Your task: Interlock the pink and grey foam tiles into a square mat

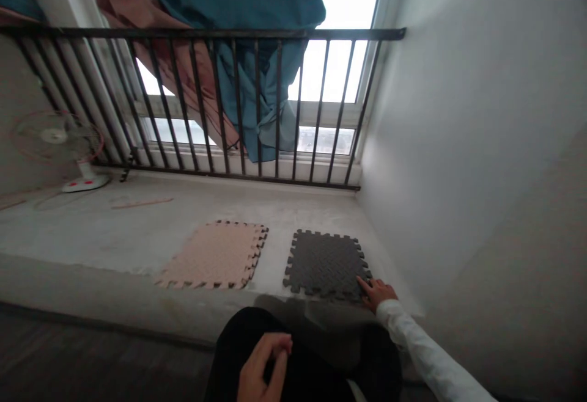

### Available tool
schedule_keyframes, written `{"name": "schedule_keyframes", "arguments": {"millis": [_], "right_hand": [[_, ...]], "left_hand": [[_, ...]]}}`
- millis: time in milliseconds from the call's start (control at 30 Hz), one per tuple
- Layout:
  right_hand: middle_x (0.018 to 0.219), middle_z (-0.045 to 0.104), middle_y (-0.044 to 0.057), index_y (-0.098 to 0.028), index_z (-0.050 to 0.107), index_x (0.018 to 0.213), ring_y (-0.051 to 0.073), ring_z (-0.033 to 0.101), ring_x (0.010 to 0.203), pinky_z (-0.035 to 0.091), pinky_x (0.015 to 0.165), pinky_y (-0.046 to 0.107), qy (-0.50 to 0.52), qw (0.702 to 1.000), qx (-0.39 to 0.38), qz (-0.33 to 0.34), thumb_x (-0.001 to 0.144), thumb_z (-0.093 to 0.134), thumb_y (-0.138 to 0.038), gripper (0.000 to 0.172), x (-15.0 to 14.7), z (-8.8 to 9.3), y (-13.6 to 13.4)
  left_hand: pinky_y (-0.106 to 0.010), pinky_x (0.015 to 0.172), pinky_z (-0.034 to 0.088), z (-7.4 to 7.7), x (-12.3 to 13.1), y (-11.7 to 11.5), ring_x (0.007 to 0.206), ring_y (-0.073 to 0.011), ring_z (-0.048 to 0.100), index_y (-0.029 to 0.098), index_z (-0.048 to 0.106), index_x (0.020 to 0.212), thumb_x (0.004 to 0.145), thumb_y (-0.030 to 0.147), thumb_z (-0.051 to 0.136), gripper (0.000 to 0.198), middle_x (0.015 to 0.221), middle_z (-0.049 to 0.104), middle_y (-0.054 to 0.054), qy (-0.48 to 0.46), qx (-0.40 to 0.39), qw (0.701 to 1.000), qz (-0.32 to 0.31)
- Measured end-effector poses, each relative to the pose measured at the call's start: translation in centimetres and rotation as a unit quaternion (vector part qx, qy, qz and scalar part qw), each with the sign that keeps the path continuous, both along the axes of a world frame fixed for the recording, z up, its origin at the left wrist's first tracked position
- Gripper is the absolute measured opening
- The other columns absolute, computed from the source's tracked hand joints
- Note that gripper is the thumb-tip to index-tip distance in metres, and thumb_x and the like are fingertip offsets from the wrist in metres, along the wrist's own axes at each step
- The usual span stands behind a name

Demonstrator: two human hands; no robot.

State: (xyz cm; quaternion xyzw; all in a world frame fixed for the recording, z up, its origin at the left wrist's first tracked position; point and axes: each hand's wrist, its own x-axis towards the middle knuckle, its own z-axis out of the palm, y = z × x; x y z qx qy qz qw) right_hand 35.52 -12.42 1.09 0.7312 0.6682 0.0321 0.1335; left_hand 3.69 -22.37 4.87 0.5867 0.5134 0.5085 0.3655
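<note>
The right hand (376, 293) is touching the near corner of a dark gray foam puzzle mat (324, 264), at about 4 o'clock in the view. Its fingers are spread a little and lying flat, not gripping. The left hand (265, 368) is sitting at 6 o'clock above a black pants leg (247, 325), with its fingers curled in narrow around nothing that shows. The dark mat is lying flat on a concrete ledge (137, 231). It is almost square, and its long way is going from 9 to 3 o'clock. A pink foam mat (213, 255) is lying just beside it, at 9 o'clock.
</note>
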Motion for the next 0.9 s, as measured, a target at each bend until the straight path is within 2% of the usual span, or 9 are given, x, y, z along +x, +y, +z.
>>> {"name": "schedule_keyframes", "arguments": {"millis": [67,133,200,333,467,567,667,767,900], "right_hand": [[0.119,0.049,0.011,-0.027,0.035,0.127,0.026,0.043,0.108,0.036,0.082,0.040,-0.015,0.999,-0.004,-0.038,0.074,0.043,-0.024,0.053,2.4,-0.3,-1.2],[0.122,0.047,0.010,-0.029,0.034,0.127,0.025,0.040,0.111,0.035,0.084,0.040,-0.021,0.997,-0.005,-0.075,0.075,0.040,-0.019,0.053,4.2,-0.6,-1.9],[0.123,0.046,0.009,-0.029,0.035,0.126,0.024,0.037,0.115,0.034,0.086,0.040,-0.013,0.993,-0.008,-0.114,0.077,0.034,-0.012,0.052,5.6,-0.8,-2.1],[0.124,0.046,0.010,-0.026,0.040,0.123,0.021,0.035,0.117,0.034,0.088,0.040,0.000,0.987,-0.010,-0.159,0.077,0.021,-0.003,0.055,7.9,-1.0,-2.2],[0.118,0.051,0.011,-0.023,0.053,0.112,0.021,0.040,0.113,0.037,0.086,0.036,0.008,0.985,-0.019,-0.172,0.078,0.026,-0.006,0.046,9.2,-1.6,-2.4],[0.123,0.047,0.011,-0.021,0.050,0.115,0.021,0.041,0.113,0.037,0.087,0.033,0.023,0.984,-0.035,-0.175,0.071,0.040,-0.006,0.047,9.2,-2.2,-2.6],[0.127,0.042,0.011,-0.020,0.040,0.124,0.020,0.039,0.114,0.035,0.090,0.031,0.037,0.983,-0.044,-0.175,0.066,0.047,-0.008,0.059,8.6,-2.6,-2.7],[0.128,0.041,0.014,-0.017,0.038,0.125,0.023,0.040,0.114,0.033,0.091,0.032,0.044,0.981,-0.054,-0.181,0.068,0.046,-0.011,0.058,7.9,-3.0,-2.6],[0.129,0.037,0.018,-0.013,0.039,0.124,0.025,0.037,0.116,0.033,0.091,0.034,0.046,0.977,-0.065,-0.197,0.068,0.045,-0.011,0.057,7.4,-3.4,-2.4]], "left_hand": [[-0.027,0.078,0.044,1.5,3.6,3.7,0.083,-0.0161,0.055,0.021,0.060,0.088,0.075,0.030,0.042,0.025,0.087,0.062,-0.004,0.108,0.028,0.987,-0.116],[-0.028,0.087,0.040,1.7,7.1,7.6,0.095,-0.0169,0.051,0.017,0.056,0.100,0.070,0.022,0.043,0.033,0.100,0.058,-0.007,0.241,0.014,0.955,-0.175],[-0.030,0.094,0.033,0.5,9.8,11.0,0.110,-0.0204,0.042,0.014,0.047,0.115,0.067,0.023,0.049,0.049,0.118,0.049,-0.011,0.379,-0.038,0.908,-0.174],[-0.036,0.100,0.024,-4.3,12.4,14.8,0.124,-0.0248,0.024,0.015,0.032,0.127,0.067,0.031,0.053,0.066,0.134,0.031,-0.012,0.527,-0.122,0.825,-0.166],[-0.043,0.103,0.014,-8.4,13.6,15.4,0.126,-0.0243,0.017,0.017,0.027,0.130,0.069,0.034,0.046,0.066,0.136,0.029,-0.009,0.557,-0.116,0.793,-0.219],[-0.045,0.103,0.007,-9.6,14.9,14.9,0.127,-0.0252,0.014,0.015,0.026,0.131,0.068,0.035,0.046,0.069,0.137,0.026,-0.009,0.544,-0.092,0.798,-0.242],[-0.044,0.104,0.006,-9.8,16.0,14.2,0.127,-0.0252,0.014,0.014,0.025,0.131,0.066,0.035,0.046,0.071,0.137,0.026,-0.009,0.518,-0.076,0.810,-0.264],[-0.040,0.104,0.009,-9.5,16.6,13.5,0.125,-0.0237,0.020,0.017,0.027,0.130,0.065,0.033,0.048,0.070,0.135,0.031,-0.008,0.501,-0.068,0.816,-0.280],[-0.042,0.104,0.010,-8.3,16.4,13.7,0.124,-0.0242,0.022,0.018,0.028,0.130,0.066,0.029,0.050,0.068,0.134,0.031,-0.011,0.524,-0.068,0.822,-0.211]]}}
